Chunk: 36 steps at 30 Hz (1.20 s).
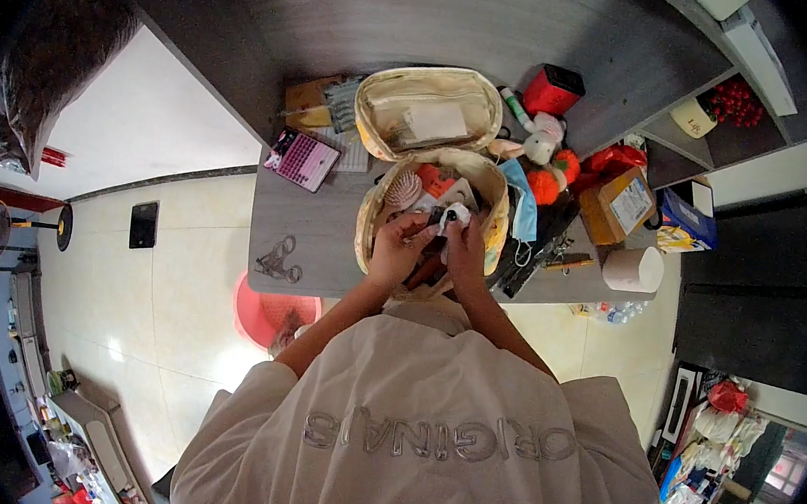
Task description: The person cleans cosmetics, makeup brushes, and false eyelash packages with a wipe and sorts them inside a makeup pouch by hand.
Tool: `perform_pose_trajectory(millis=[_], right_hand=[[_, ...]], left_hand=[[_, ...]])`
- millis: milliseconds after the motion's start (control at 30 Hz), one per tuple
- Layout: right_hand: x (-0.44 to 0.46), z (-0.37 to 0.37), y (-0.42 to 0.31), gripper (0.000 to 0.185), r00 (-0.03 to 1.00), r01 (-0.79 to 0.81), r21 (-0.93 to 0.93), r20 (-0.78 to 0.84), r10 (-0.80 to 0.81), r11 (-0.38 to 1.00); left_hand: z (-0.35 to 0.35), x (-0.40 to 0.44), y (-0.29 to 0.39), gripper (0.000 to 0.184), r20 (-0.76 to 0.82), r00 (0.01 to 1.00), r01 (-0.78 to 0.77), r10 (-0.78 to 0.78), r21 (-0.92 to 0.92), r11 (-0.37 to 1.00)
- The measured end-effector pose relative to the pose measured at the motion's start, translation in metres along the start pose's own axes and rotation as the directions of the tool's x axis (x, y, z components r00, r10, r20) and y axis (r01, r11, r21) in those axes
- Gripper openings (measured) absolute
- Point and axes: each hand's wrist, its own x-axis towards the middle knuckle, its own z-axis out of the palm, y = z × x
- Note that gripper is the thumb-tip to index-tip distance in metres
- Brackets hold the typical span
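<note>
Both hands are together over the open lower half of a cream cosmetic bag (363,234) on the desk. My right hand (464,250) pinches a small crumpled white piece (457,215) with a dark spot on it; its exact kind is unclear. Fingers of my left hand (398,250) are closed next to it, by a small dark item I cannot make out. Inside the bag, a pink hairbrush (404,190) lies at the left and an orange-red packet (437,178) behind the hands. The raised lid (477,89) holds a white card-like piece (437,121).
A pink keyboard-patterned palette (302,159) lies left of the bag. To the right are a blue face mask (521,200), a plush toy (542,146), a cardboard box (617,206) and a paper roll (633,268). A pink basin (267,312) stands below the desk edge.
</note>
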Motion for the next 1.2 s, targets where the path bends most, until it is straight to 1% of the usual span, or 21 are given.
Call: perform_pose_trajectory(millis=[33,67,133,167,233,300,400,433,500,533,600,633,700,767,800,900,967,1000,1100,1167,1200], right_hand=[[0.001,0.0,0.015,0.037,0.998,0.01,-0.085,0.056,-0.006,0.996],[0.001,0.001,0.041,0.036,0.994,0.025,-0.168,0.113,-0.005,0.985],[-0.002,0.002,0.029,0.035,0.979,0.096,-0.314,0.203,-0.032,0.945],[-0.006,0.002,0.023,0.034,0.969,0.151,-0.374,0.241,-0.061,0.915],[-0.008,0.004,0.003,0.033,0.961,0.096,-0.375,0.276,0.012,0.922],[-0.006,0.006,-0.002,0.033,0.934,-0.132,-0.26,0.289,0.207,0.956],[-0.012,0.013,0.0,0.034,0.961,0.086,-0.181,0.275,-0.033,0.98],[-0.011,0.012,0.001,0.034,0.962,0.074,-0.205,0.273,-0.016,0.976],[-0.011,0.007,0.001,0.035,0.962,0.052,-0.25,0.273,0.019,0.967],[-0.009,0.005,0.002,0.035,0.971,-0.01,-0.221,0.232,0.063,0.975],[-0.003,0.001,0.009,0.036,0.976,-0.136,-0.158,0.149,0.16,0.978],[-0.001,0.001,0.014,0.037,0.988,-0.07,-0.143,0.129,0.088,0.987],[0.003,0.0,0.025,0.037,0.995,0.067,-0.115,0.076,-0.058,0.991],[0.004,0.002,0.032,0.037,0.994,0.103,-0.138,0.039,-0.099,0.985],[0.004,0.004,0.034,0.037,0.993,0.122,-0.149,0.025,-0.119,0.981],[-0.006,0.005,-0.008,0.036,0.99,0.018,-0.217,0.137,0.013,0.976],[-0.009,0.011,-0.004,0.035,0.986,0.085,-0.198,0.161,-0.053,0.977],[-0.01,0.013,-0.002,0.035,0.981,0.12,-0.189,0.174,-0.087,0.975],[-0.012,0.011,0.005,0.033,0.937,0.264,-0.279,0.302,-0.177,0.923],[-0.011,0.011,-0.002,0.032,0.944,0.116,-0.318,0.331,-0.005,0.941],[-0.01,0.011,-0.006,0.032,0.937,0.042,-0.339,0.34,0.081,0.94]], left_hand=[[0.0,0.0,0.001,0.018,0.043,0.999,0.001,-0.001,-0.006,1.0],[0.0,-0.001,-0.003,0.018,-0.024,1.0,0.008,-0.01,-0.067,0.998],[0.002,0.0,-0.011,0.018,-0.151,0.988,0.01,-0.039,-0.189,0.982],[0.002,-0.001,-0.014,0.019,-0.16,0.986,0.011,-0.046,-0.209,0.978],[0.0,-0.002,-0.004,0.02,-0.181,0.982,0.011,-0.058,-0.25,0.968],[-0.003,0.0,-0.009,0.02,-0.243,0.967,0.014,-0.078,-0.257,0.966],[-0.008,0.003,-0.016,0.019,-0.279,0.952,0.04,-0.127,-0.3,0.953],[-0.008,0.004,-0.016,0.018,-0.281,0.949,0.049,-0.144,-0.32,0.946],[-0.008,0.004,-0.014,0.014,-0.231,0.971,0.008,-0.065,-0.24,0.971],[-0.008,0.003,-0.012,0.012,-0.204,0.979,-0.014,-0.028,-0.2,0.98],[-0.004,0.0,-0.008,0.011,-0.091,0.995,0.015,-0.035,-0.21,0.978],[-0.002,0.0,-0.008,0.01,-0.031,0.999,0.029,-0.037,-0.216,0.976],[-0.001,0.001,-0.012,0.011,-0.03,0.996,0.075,-0.083,-0.217,0.973],[0.001,-0.004,0.007,0.011,-0.055,0.986,0.147,-0.159,-0.177,0.973],[0.001,-0.004,0.001,0.011,-0.088,0.983,0.145,-0.162,-0.175,0.974],[-0.003,0.0,-0.021,0.013,-0.167,0.976,0.105,-0.141,-0.209,0.972],[-0.008,0.002,-0.026,0.015,-0.187,0.978,0.037,-0.094,-0.287,0.957],[-0.009,0.003,-0.029,0.015,-0.205,0.972,0.043,-0.112,-0.315,0.948],[-0.012,0.003,-0.032,0.013,-0.263,0.95,0.062,-0.171,-0.376,0.925],[-0.015,0.004,-0.03,0.012,-0.297,0.931,0.087,-0.215,-0.39,0.917],[-0.016,0.006,-0.032,0.012,-0.272,0.934,0.079,-0.23,-0.471,0.878]])
